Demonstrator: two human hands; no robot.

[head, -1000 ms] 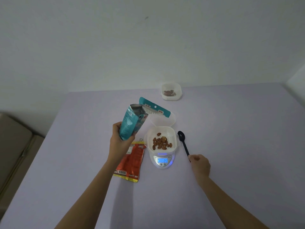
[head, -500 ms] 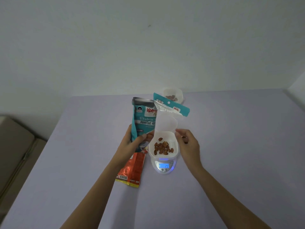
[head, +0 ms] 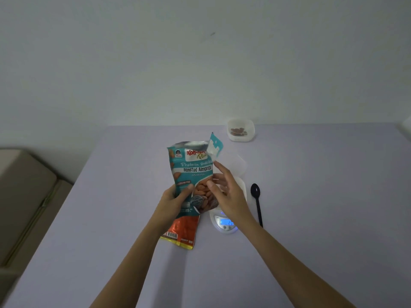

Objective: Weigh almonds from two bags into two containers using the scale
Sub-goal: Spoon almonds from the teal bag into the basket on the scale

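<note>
My left hand (head: 175, 198) holds a teal roasted-almond bag (head: 191, 170) upright over the table, its torn top strip (head: 215, 145) hanging at the right corner. My right hand (head: 229, 196) is at the bag's right edge with fingers spread, the thumb touching the bag's front. This hand hides most of the white container (head: 243, 185) that sits on the small scale (head: 224, 223), whose blue display is lit. A second container (head: 240, 130) with a few almonds stands at the table's far edge. An orange bag (head: 183, 232) lies flat below the teal one.
A black spoon (head: 257, 203) lies to the right of the scale. A clear lid (head: 238, 165) rests behind the scale. The lilac table (head: 311, 218) meets a pale wall at the back. A beige piece of furniture (head: 26, 196) stands off the table's left side.
My left hand turned the teal bag from tilted to upright, front facing me. My right hand left the spoon, crossed over the scale and reached the bag's right edge.
</note>
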